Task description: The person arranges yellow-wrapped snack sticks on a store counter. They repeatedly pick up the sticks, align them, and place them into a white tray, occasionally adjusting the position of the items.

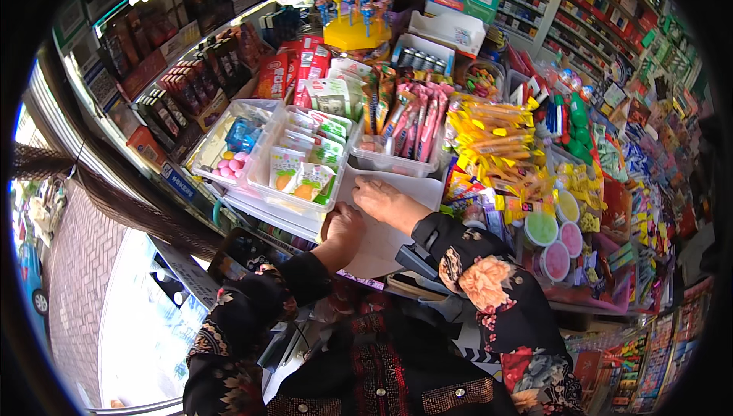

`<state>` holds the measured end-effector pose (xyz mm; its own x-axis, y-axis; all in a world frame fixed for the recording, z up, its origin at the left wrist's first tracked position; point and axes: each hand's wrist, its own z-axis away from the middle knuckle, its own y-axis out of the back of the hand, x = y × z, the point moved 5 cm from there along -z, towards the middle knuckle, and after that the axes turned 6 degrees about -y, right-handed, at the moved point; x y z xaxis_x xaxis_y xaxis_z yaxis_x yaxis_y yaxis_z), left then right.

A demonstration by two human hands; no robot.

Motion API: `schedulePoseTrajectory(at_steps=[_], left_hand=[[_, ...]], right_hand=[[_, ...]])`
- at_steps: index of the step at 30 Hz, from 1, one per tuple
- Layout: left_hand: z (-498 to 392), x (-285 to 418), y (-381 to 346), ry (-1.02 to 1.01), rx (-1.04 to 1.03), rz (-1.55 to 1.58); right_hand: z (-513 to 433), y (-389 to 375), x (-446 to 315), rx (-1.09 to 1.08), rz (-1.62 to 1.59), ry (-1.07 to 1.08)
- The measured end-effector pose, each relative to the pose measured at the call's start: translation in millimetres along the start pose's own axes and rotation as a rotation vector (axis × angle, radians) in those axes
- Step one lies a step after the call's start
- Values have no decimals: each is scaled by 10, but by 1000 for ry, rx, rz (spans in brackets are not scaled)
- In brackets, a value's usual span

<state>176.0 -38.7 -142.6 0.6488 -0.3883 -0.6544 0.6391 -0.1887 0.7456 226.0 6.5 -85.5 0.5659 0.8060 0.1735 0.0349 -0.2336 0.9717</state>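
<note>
My left hand (pixel 345 227) is curled at the left edge of a white sheet (pixel 389 241), close to the near corner of a clear plastic tub (pixel 286 195) of small snack packets. Whether its fingers hold anything is hidden. My right hand (pixel 381 198) rests over the upper part of the sheet, palm down with bent fingers, just below a clear bin (pixel 395 165) of pink and orange stick packets. What lies under its fingers cannot be seen. A second clear tub (pixel 217 135), farther left, holds pink and yellow round items and a blue packet.
Yellow-wrapped sticks (pixel 492 130) are heaped to the right, beside round tubs with green and pink contents (pixel 541 228). A yellow lollipop stand (pixel 358 35) rises at the back. Shelves of boxed goods (pixel 189 84) line the left. A phone-like dark device (pixel 240 255) lies left of my left forearm.
</note>
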Motion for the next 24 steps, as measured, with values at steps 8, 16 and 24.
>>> schedulePoseTrajectory(at_steps=[8, 16, 24], left_hand=[[-78, 0, -43, 149, 12, 38], [-30, -36, 29, 158, -5, 181], [167, -370, 337, -87, 212, 871]], right_hand=[[-144, -385, 39, 83, 66, 53], [-317, -412, 35, -212, 128, 8], [-134, 67, 53, 8, 131, 5]])
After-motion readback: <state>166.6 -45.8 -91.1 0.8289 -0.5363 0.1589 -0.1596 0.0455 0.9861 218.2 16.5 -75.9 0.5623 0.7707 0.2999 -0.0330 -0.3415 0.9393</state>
